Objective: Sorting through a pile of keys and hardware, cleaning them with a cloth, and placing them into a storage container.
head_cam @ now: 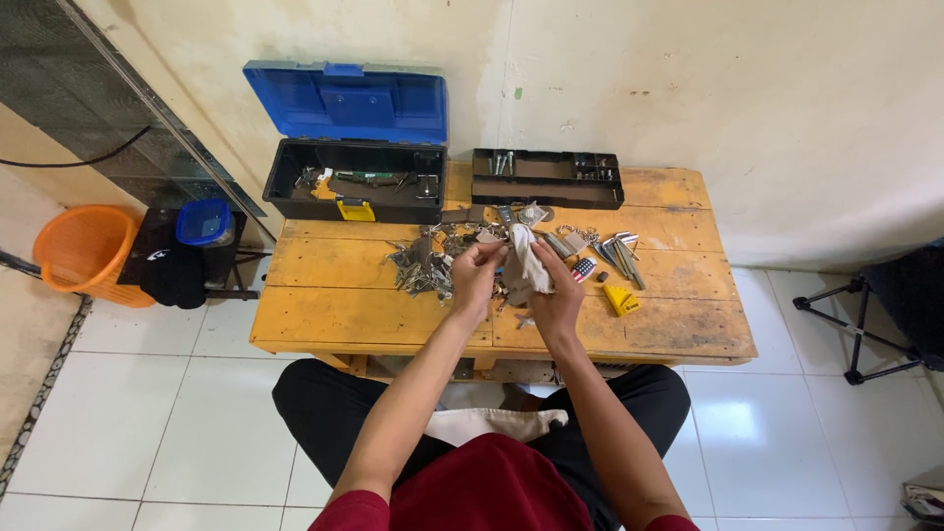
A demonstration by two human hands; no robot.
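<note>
I have a pale grey rag [524, 264] bunched between my hands, held just above the middle of the wooden table [324, 317]. My right hand [557, 300] is closed around the lower part of the rag, gripping it from the near side. My left hand [476, 278] has its fingertips pinched together at the rag's left edge; it seems to pinch some small piece against the cloth, but the piece is too small for me to tell what it is.

As I judge it, I am in the middle of wiping a small metal part with the rag. The next move would call for a firm pinch with the left fingers while the right hand rubs the cloth around the part.

Just beyond and to the left of my hands lies a heap of keys and small metal parts [425, 264]. To the right are a few loose tools [619, 254] and a small yellow piece [619, 299]. At the far edge stand an open toolbox with a blue lid [346, 147] and, right of it, a black tray [547, 178]. An orange basket [84, 251] sits on the floor to the far left.
</note>
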